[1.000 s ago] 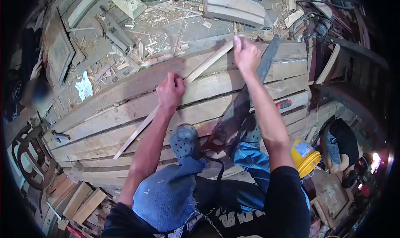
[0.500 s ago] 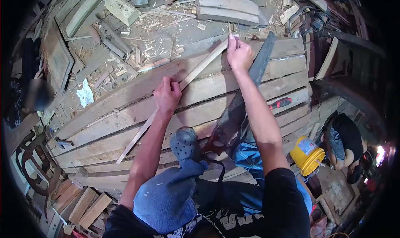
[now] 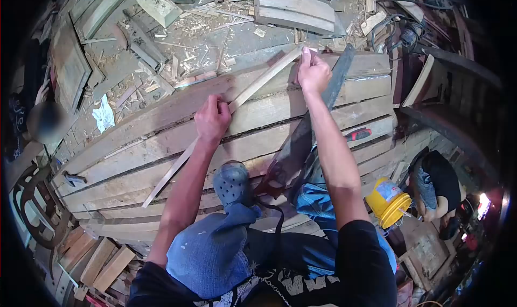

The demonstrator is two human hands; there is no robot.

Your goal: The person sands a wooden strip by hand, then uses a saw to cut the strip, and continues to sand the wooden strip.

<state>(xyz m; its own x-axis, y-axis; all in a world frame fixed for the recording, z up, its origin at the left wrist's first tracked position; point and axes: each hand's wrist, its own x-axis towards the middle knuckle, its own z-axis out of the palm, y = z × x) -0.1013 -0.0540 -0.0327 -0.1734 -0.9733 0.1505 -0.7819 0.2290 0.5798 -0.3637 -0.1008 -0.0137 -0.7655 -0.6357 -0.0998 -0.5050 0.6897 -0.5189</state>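
A long thin wooden strip (image 3: 262, 85) runs diagonally above the planks. Near its middle, my left hand (image 3: 212, 116) is closed around it, and the strip's lower end passes behind my left forearm. My right hand (image 3: 313, 73) pinches the upper end between thumb and fingers. Beneath lie the long side-by-side planks (image 3: 258, 126) with dark gaps between them. A hand saw (image 3: 293, 145) rests on the planks under my right forearm, its blade pointing up and its handle near my shoe (image 3: 231, 183).
A red-black tool (image 3: 358, 135) lies on the planks at right. The yellow bucket (image 3: 388, 202) stands beside a crouching person (image 3: 441, 180). A wood block (image 3: 293, 11), offcuts and shavings cover the far floor. A clamp-like metal piece (image 3: 74, 179) sits at the left plank end.
The view has shifted slightly, moving the planks and bucket a little left in the picture. Both hands still hold the strip, in nearly the same pose.
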